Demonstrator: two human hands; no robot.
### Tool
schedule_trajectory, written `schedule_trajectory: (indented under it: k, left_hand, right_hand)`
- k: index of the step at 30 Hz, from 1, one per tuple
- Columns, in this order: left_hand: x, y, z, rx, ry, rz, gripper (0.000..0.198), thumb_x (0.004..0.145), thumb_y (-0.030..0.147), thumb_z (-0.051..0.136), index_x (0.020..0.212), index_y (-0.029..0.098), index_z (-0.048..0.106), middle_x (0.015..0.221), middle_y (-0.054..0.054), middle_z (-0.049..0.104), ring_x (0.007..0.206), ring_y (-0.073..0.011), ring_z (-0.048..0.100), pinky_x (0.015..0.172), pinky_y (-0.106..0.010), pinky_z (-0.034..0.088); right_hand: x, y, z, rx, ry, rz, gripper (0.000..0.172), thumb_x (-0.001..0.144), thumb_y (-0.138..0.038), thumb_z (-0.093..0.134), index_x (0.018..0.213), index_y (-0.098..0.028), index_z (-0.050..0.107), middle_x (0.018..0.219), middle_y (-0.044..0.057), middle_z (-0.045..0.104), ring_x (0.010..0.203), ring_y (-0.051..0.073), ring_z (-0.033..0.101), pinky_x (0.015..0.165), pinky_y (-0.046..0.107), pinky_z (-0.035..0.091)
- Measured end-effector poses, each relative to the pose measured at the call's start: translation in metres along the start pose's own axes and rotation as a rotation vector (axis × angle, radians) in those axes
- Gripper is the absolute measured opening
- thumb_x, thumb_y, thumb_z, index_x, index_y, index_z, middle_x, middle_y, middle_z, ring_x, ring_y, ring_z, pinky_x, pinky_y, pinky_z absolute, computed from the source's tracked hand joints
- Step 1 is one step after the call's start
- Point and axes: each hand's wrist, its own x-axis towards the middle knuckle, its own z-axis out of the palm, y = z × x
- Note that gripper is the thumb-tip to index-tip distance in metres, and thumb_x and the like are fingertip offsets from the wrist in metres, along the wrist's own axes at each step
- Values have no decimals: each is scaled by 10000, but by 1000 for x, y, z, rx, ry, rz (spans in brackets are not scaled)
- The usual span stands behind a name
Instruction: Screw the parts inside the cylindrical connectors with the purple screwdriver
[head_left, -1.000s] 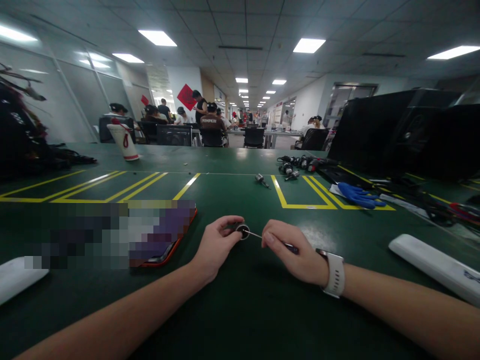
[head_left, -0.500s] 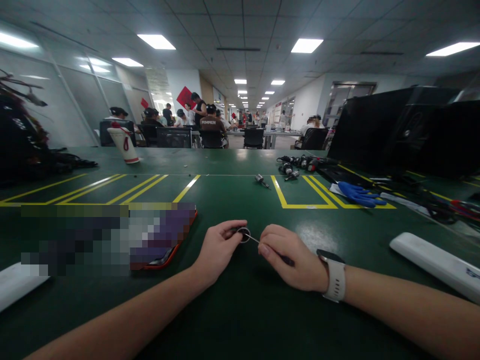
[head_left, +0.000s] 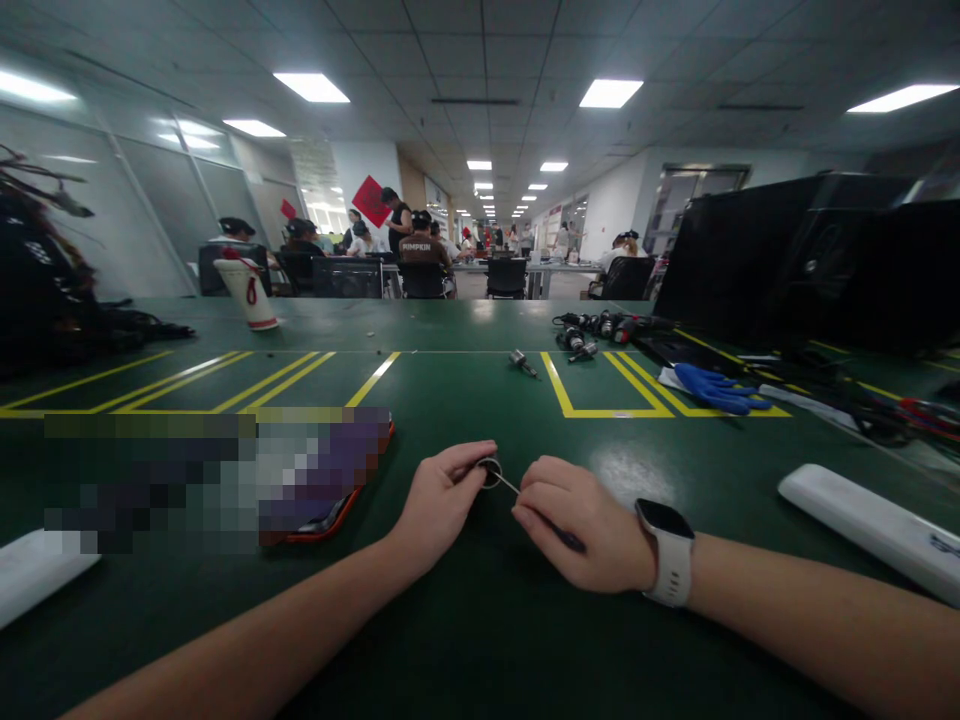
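Just above the green table, my left hand pinches a small round metal ring between thumb and fingers. Part of the ring is hidden behind the fingertips. My right hand is closed around a thin screwdriver-like tool, with its dark handle end showing below the palm. The slim metal shaft points left and its tip reaches the ring's opening; whether it touches the inside I cannot tell. On my right wrist is a watch with a pale strap.
An orange-edged case, partly blurred out, lies left. Ahead right are a small metal part, several dark tools and a blue glove. White bars flank both sides. A cup stands far left; people sit beyond.
My right hand and wrist have turned slightly, so the watch face and more of the tool's dark handle show. The ring in my left hand has shifted a little. Both grips stay.
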Motion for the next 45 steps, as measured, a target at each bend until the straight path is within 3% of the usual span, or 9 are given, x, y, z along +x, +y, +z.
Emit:
schedule_trajectory:
  k: [6, 9, 16, 26, 45]
  left_hand:
    - [1, 0, -1, 37, 24, 25, 296, 712, 143, 548, 963, 189, 699, 1046, -55, 694, 964, -200, 633, 908, -341, 472]
    - [3, -3, -1, 35, 37, 20, 297, 711, 136, 545, 962, 183, 697, 1056, -65, 689, 968, -205, 630, 909, -355, 472]
    - [5, -9, -3, 62, 51, 25, 265, 738, 145, 518, 909, 196, 714, 1044, -53, 694, 962, -196, 632, 899, -335, 473]
    - [3, -3, 0, 1, 58, -62, 329, 708, 98, 539, 994, 167, 685, 985, -59, 718, 926, -193, 653, 878, -323, 487]
    - [3, -6, -1, -82, 15, -76, 370, 701, 79, 587, 1063, 136, 643, 1055, -86, 697, 969, -206, 647, 879, -317, 502]
  right_hand:
    - [-2, 0, 4, -193, -92, -99, 138, 864, -169, 412, 802, -139, 531, 771, 79, 554, 672, 165, 436, 574, 289, 346]
    - [-2, 0, 6, -131, -47, -58, 78, 840, -144, 435, 875, -145, 504, 794, 71, 552, 688, 162, 448, 591, 278, 367]
    - [-3, 0, 6, -40, -9, -16, 110, 746, -84, 477, 820, -164, 469, 811, 67, 547, 700, 157, 462, 585, 251, 399]
    - [-4, 2, 9, -49, 10, -7, 108, 762, -86, 475, 831, -169, 466, 817, 65, 545, 714, 160, 474, 610, 260, 410]
    - [-7, 2, 9, -57, -1, 16, 90, 768, -96, 488, 831, -156, 467, 800, 56, 540, 697, 150, 463, 592, 255, 395]
